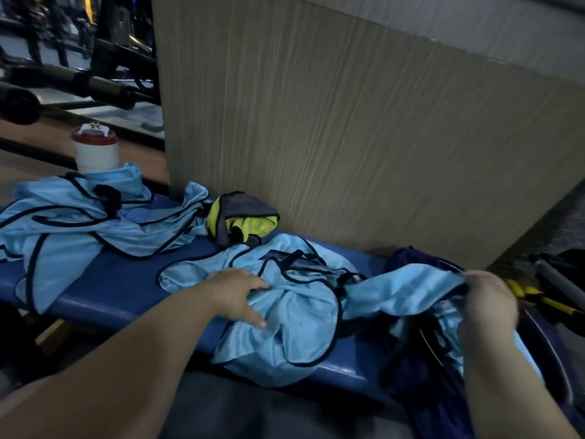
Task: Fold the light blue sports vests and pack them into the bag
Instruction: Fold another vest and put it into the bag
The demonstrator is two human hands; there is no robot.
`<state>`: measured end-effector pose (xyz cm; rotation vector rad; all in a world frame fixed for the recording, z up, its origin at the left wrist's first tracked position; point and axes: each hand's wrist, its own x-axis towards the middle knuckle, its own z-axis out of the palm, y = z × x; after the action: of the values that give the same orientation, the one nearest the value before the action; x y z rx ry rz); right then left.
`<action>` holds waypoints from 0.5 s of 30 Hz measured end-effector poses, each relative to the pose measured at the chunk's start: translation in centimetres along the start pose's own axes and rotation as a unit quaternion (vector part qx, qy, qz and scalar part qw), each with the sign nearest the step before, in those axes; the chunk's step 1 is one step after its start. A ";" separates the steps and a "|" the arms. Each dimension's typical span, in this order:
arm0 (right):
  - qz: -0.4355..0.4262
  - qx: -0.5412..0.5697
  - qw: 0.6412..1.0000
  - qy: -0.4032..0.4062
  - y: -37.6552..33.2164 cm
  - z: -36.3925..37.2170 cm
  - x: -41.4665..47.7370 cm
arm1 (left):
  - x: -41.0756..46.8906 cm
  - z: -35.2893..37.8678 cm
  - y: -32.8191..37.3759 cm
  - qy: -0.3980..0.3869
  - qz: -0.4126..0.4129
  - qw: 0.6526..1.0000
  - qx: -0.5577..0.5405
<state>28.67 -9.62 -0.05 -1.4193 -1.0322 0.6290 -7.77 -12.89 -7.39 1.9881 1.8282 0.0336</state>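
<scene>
Held vest (405,289): light blue with dark trim, stretched in the air over the right end of the bench (120,280). The right hand (487,299) grips its edge with fingers curled round the cloth.

Crumpled vest (291,315): same colour, lying unfolded on the middle of the bench seat and hanging over its near edge. The left hand (237,293) rests on it, fingers straight and loosely spread.

Vest heap (79,217): several more light blue vests piled loose on the left end of the bench, none folded.

Bag (421,375): dark navy, at the right end of the bench, below the right hand. Light blue cloth shows in its mouth; whether that cloth is folded cannot be told.

Surface: blue padded bench, set against a wood-grain panel (348,137).

Other items: a yellow and grey cloth (240,220) bunched on the bench against the panel, between the heap and the crumpled vest. A white bottle (95,153) with a red lid stands upright behind the heap. Yellow-handled tools (531,296) lie on the floor to the right. Dark gym equipment (79,80) fills the far left of the room.
</scene>
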 end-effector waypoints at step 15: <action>-0.230 -0.417 0.775 -0.416 3.1 11.4 -9.8 | -0.3 -0.8 0.9 0.024 0.069 0.967 -0.245</action>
<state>15.05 -12.19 -6.60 -1.5132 -2.5243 0.4236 -7.19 -12.99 -6.31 1.7596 1.5170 0.5292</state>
